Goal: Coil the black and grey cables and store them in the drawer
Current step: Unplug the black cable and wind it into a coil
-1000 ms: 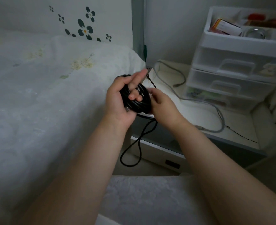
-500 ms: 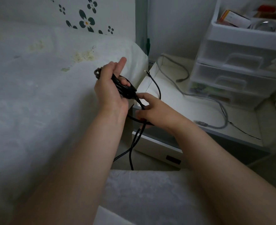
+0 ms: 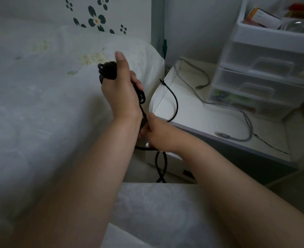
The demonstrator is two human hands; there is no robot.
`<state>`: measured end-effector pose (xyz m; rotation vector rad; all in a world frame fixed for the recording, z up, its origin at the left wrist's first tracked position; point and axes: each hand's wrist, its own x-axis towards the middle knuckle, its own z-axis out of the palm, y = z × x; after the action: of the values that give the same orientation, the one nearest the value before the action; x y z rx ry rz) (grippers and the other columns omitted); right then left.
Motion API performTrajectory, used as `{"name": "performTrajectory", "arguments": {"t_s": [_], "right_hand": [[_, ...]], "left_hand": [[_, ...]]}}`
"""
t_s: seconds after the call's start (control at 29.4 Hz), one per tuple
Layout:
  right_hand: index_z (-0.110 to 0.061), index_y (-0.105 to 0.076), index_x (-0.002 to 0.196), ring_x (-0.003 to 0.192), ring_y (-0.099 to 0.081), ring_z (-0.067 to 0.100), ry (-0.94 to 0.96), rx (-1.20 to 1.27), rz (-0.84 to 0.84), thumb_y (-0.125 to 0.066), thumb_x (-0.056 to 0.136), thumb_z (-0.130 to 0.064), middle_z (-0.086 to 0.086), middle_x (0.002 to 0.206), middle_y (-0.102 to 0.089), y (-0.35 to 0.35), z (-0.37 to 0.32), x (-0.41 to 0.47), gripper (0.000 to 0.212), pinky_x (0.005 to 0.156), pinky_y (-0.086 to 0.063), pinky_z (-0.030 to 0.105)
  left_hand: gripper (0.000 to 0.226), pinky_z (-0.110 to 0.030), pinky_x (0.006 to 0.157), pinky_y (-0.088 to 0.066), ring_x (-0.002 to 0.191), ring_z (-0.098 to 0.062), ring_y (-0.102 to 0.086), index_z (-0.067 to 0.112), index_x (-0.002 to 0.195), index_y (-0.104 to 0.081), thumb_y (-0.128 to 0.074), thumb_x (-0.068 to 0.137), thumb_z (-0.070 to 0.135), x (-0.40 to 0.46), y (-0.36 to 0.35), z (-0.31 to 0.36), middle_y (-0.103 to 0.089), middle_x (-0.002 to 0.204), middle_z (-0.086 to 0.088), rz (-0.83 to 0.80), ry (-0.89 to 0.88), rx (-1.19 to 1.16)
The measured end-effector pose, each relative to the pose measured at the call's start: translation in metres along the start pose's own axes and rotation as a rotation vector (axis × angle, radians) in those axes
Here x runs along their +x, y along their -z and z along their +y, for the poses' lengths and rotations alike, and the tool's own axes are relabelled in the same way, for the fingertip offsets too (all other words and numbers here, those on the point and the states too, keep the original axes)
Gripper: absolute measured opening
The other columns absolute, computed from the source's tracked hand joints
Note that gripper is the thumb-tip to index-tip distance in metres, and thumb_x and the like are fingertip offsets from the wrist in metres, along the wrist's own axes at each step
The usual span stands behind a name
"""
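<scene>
My left hand (image 3: 121,93) is raised over the bed's edge, closed around a bundle of black cable (image 3: 108,71) loops, thumb sticking up. Below it my right hand (image 3: 156,135) pinches the loose run of the same black cable, which arcs up to a free plug end and also hangs down toward the floor. The grey cable (image 3: 224,106) lies uncoiled across the white bedside table (image 3: 192,115). Behind it stands a translucent drawer unit (image 3: 265,76) with its drawers shut.
A bed with a white cover (image 3: 40,104) fills the left. The open tray atop the drawer unit holds a box (image 3: 262,17) and other small items. A thin black wire (image 3: 271,145) trails over the table's right edge.
My left hand has carried the black coil up and to the left and turned it edge-on. My right hand dropped lower along the loose cable, pulling the strand taut.
</scene>
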<state>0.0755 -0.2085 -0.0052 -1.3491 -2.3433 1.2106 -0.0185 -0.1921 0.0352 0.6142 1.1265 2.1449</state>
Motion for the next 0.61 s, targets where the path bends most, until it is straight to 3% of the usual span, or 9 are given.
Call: {"name": "performTrajectory", "arguments": {"t_s": [0.07,0.14,0.2,0.24,0.31,0.37,0.44,0.51,0.61], "right_hand": [[-0.007,-0.043,0.122,0.094,-0.058,0.022,-0.012,-0.081,-0.044,-0.043,0.096,-0.014,0.013,0.114,-0.061,-0.003,-0.001,-0.003,0.026,0.074,-0.049,0.028],[-0.013,-0.045,0.127,0.096,-0.057,0.019,0.005,-0.105,-0.061,-0.043,0.096,-0.012,0.009,0.117,-0.059,-0.003,-0.001,-0.009,0.031,0.074,-0.047,0.025],[-0.020,-0.045,0.129,0.093,-0.057,0.018,0.035,-0.083,-0.008,-0.041,0.096,-0.012,0.005,0.113,-0.059,0.002,0.001,-0.012,0.035,0.077,-0.047,0.027],[-0.021,-0.047,0.128,0.091,-0.057,0.017,0.054,-0.083,0.025,-0.040,0.096,-0.012,0.003,0.111,-0.059,0.006,0.001,-0.013,0.034,0.077,-0.047,0.027],[-0.022,-0.050,0.126,0.097,-0.058,0.017,0.102,-0.100,0.068,-0.040,0.098,-0.013,0.001,0.116,-0.060,0.013,0.004,-0.014,0.032,0.082,-0.047,0.027],[-0.020,-0.053,0.125,0.107,-0.055,0.014,0.169,-0.145,0.081,-0.041,0.099,-0.015,-0.002,0.123,-0.058,0.019,0.009,-0.013,0.029,0.090,-0.042,0.025],[-0.021,-0.055,0.123,0.103,-0.052,0.009,0.235,-0.227,0.093,-0.043,0.099,-0.019,-0.006,0.117,-0.056,0.025,0.012,-0.014,0.027,0.089,-0.040,0.023],[-0.026,-0.058,0.117,0.091,-0.057,0.010,0.261,-0.267,0.120,-0.043,0.099,-0.026,-0.006,0.106,-0.061,0.031,0.014,-0.016,0.023,0.085,-0.047,0.031],[-0.024,-0.064,0.105,0.061,-0.058,0.005,0.268,-0.128,0.211,-0.049,0.097,-0.031,-0.007,0.068,-0.062,0.041,0.016,-0.020,0.018,0.068,-0.054,0.035]], "left_hand": [[0.031,-0.028,0.050,-0.044,0.043,-0.015,-0.050,0.009,0.076,-0.055,-0.057,0.094,0.034,0.002,0.001,-0.004,-0.056,0.055,-0.001,-0.036,-0.097,0.143],[0.040,-0.024,0.052,-0.050,0.063,-0.022,-0.065,0.002,0.105,-0.058,-0.059,0.090,0.040,0.008,0.003,-0.009,-0.069,0.092,-0.011,-0.098,-0.180,0.301],[0.058,-0.035,0.074,-0.058,0.101,-0.032,-0.065,0.006,0.125,-0.053,-0.064,0.084,0.045,0.014,0.008,-0.014,-0.062,0.120,-0.002,-0.180,-0.249,0.451],[0.062,-0.035,0.088,-0.055,0.113,-0.025,-0.060,0.007,0.129,-0.051,-0.067,0.083,0.044,0.016,0.010,-0.017,-0.059,0.125,0.001,-0.227,-0.281,0.525],[0.067,-0.010,0.095,-0.042,0.120,-0.008,-0.048,0.005,0.134,-0.048,-0.069,0.083,0.042,0.015,0.012,-0.020,-0.055,0.132,-0.004,-0.329,-0.347,0.661],[0.080,0.000,0.087,-0.034,0.121,-0.009,-0.048,0.003,0.134,-0.047,-0.067,0.077,0.056,0.013,0.011,-0.022,-0.055,0.133,-0.007,-0.401,-0.361,0.739],[0.103,-0.013,0.087,-0.042,0.117,-0.019,-0.054,0.001,0.129,-0.050,-0.050,0.064,0.080,0.012,0.009,-0.024,-0.060,0.126,-0.011,-0.453,-0.354,0.818],[0.118,-0.035,0.085,-0.051,0.101,-0.027,-0.061,-0.002,0.119,-0.054,-0.030,0.056,0.095,0.012,0.010,-0.024,-0.065,0.108,-0.013,-0.515,-0.347,0.894],[0.126,-0.051,0.078,-0.051,0.079,-0.029,-0.064,0.001,0.111,-0.059,-0.010,0.051,0.100,0.011,0.010,-0.022,-0.066,0.086,-0.014,-0.624,-0.262,0.897]]}}
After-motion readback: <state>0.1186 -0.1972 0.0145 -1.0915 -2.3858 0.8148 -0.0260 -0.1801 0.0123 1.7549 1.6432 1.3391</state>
